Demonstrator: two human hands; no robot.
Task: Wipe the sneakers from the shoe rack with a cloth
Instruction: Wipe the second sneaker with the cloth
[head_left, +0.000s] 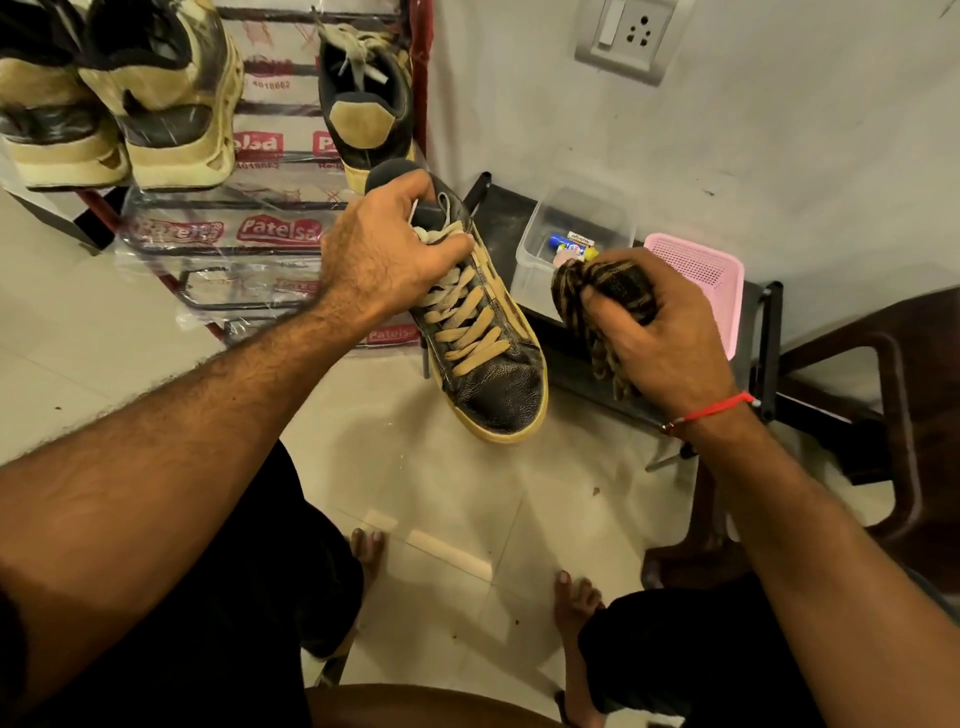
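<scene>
Between hands (387, 249), sneaker (488, 358), cloth (602, 291)

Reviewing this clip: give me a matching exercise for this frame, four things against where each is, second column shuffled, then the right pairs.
Things:
1. black sneaker
2. striped cloth
3. pink basket
4. clear box

Places:
A. on the black stand, against the wall
B. bunched in the right hand
C. on the stand, left of the pink basket
D. in the grip of the left hand, toe towards the person

Pairs: 1-D, 2-B, 3-A, 4-C
</scene>
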